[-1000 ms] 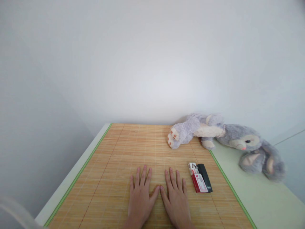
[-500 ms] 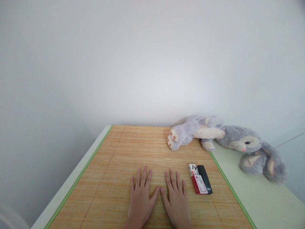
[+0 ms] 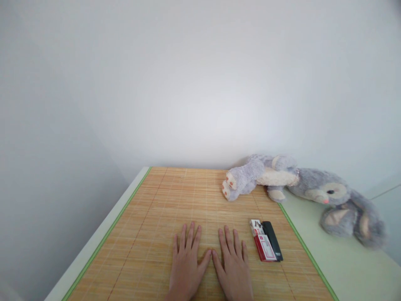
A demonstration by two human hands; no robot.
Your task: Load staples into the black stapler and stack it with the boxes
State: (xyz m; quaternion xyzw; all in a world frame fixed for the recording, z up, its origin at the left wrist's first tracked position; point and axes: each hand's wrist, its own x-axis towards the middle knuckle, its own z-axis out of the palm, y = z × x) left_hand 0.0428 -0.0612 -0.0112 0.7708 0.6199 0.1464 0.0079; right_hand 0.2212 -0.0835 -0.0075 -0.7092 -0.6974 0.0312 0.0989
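My left hand point(image 3: 187, 263) lies flat on the bamboo mat point(image 3: 150, 234), palm down with fingers apart. Beside it my right hand point(image 3: 233, 265) rests the same way, and the two thumb tips come together or nearly so. Neither hand holds anything. To the right of my right hand is a small red and white box point(image 3: 263, 242), apart from my fingers. Close along the box's right side lies a black stapler-like object point(image 3: 272, 240).
A grey plush rabbit point(image 3: 278, 177) lies on its side at the back right, its head and ears past the mat on the pale tabletop point(image 3: 341, 263). Green edging borders the mat. A white wall point(image 3: 200, 83) rises behind the table.
The whole view has shifted slightly, so everything appears a little lower and farther right. Both hands stay flat on the mat in the same pose.
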